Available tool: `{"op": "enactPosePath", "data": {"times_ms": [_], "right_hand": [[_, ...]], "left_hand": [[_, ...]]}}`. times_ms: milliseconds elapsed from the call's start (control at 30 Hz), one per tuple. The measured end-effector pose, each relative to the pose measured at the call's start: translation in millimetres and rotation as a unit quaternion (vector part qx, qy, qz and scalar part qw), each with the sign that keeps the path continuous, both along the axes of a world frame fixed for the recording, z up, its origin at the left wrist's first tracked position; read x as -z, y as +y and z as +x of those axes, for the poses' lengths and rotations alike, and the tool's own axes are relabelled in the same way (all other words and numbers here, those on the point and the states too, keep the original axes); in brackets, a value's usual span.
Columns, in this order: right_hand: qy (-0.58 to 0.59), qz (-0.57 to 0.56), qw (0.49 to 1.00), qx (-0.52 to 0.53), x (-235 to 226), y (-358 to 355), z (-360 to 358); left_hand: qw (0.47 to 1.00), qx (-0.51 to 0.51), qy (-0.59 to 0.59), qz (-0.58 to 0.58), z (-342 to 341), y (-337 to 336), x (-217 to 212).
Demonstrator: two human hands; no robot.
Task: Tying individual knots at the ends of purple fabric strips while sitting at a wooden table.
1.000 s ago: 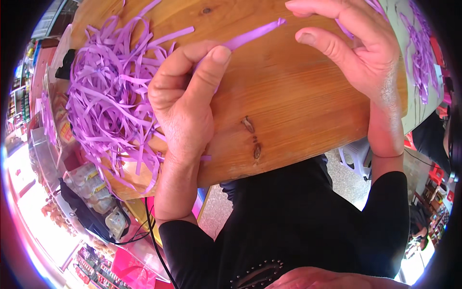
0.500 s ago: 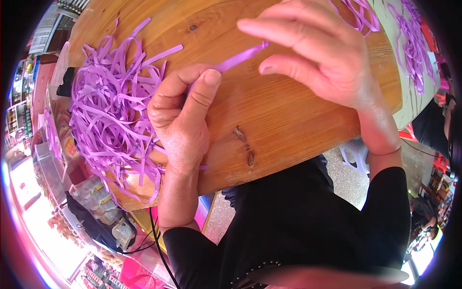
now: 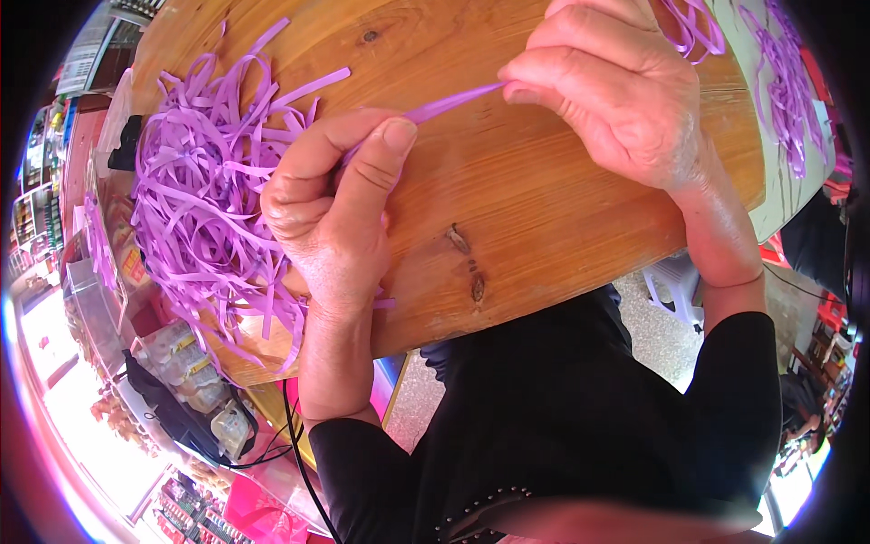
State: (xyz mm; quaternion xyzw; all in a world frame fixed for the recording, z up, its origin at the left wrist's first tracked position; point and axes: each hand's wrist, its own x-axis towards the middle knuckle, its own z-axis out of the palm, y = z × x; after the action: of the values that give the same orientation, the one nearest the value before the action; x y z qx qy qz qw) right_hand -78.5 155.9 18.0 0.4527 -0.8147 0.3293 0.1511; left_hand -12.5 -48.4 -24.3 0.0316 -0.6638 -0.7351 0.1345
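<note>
A narrow purple ribbon [image 3: 455, 102] stretches taut between my two hands above the wooden table. My left hand [image 3: 340, 195] pinches it between thumb and forefinger, with the rest of the strip hidden in the curled fingers. At its other end, the thumb and forefinger of my right hand [image 3: 616, 100] close on the tip. Beside my left hand lies a big tangled heap of purple ribbons [image 3: 204, 190], some ends hanging over the table's near edge.
The wooden table [image 3: 535, 218] curves around in front of me. More purple ribbons [image 3: 693, 27] lie at its far right, and another bunch [image 3: 787, 100] rests on a pale surface beyond. Packaged goods [image 3: 186, 372] and a black cable [image 3: 304, 471] are at the lower left.
My right hand has closed its thumb and forefinger on the ribbon's free end, which it was reaching over before. The left hand still pinches the strip and has shifted slightly left.
</note>
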Motion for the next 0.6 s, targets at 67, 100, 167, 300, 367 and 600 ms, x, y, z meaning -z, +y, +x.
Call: {"op": "enactPosePath", "data": {"times_ms": [67,100,167,300,367,600], "right_hand": [[0.01,0.011,1.0,0.003,2,2,-5],[0.039,-0.003,0.999,0.032,6,6,-9],[0.02,-0.003,0.996,0.087,2,11,-15],[-0.034,-0.053,0.994,0.092,-4,5,-8],[0.021,-0.115,0.992,-0.052,10,0,-12],[0.006,-0.005,1.0,-0.01,14,3,-1]], "left_hand": [[1.0,0.009,0.005,-0.002,-2,-2,0],[1.0,-0.013,0.012,0.023,-4,-5,0],[0.998,-0.017,0.031,0.06,-8,-18,0],[0.999,0.012,0.011,0.031,-5,-10,2],[0.999,0.012,0.004,0.03,-4,-7,0],[0.998,0.023,0.012,0.051,-5,-3,6]]}}
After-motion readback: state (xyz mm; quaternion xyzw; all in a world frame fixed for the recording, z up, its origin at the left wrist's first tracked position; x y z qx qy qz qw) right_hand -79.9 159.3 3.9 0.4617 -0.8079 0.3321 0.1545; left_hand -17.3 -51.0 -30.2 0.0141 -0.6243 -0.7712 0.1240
